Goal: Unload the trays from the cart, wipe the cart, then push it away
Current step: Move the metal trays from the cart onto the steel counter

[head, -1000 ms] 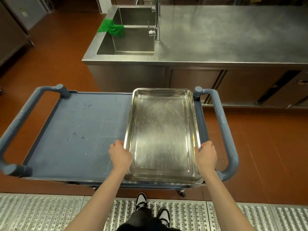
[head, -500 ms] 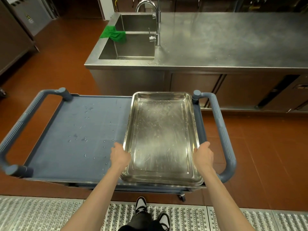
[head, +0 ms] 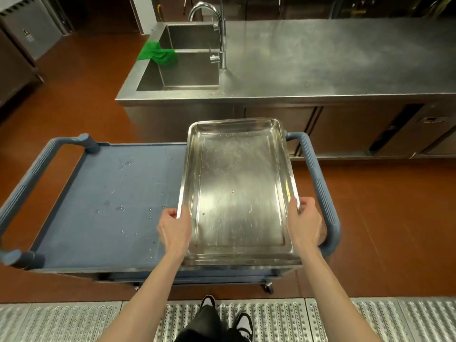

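A shallow steel tray (head: 237,188) hangs lifted above the right half of the blue cart (head: 111,206), its far end raised past the cart's back edge. My left hand (head: 175,228) grips the tray's left rim near the front corner. My right hand (head: 306,220) grips the right rim opposite it. The cart's top is bare on the left and speckled with water drops. A green cloth (head: 158,54) drapes over the divider of the sink (head: 187,70) beyond the cart.
A long steel counter (head: 333,60) with a tall faucet (head: 219,33) runs behind the cart. The cart's right handle (head: 318,188) stands just outside my right hand. Red floor surrounds the cart; a studded metal grate (head: 296,319) lies under my feet.
Both hands closed on the tray's rims and lifted it off the cart top; its far end now rises over the cart's back edge, toward the counter.
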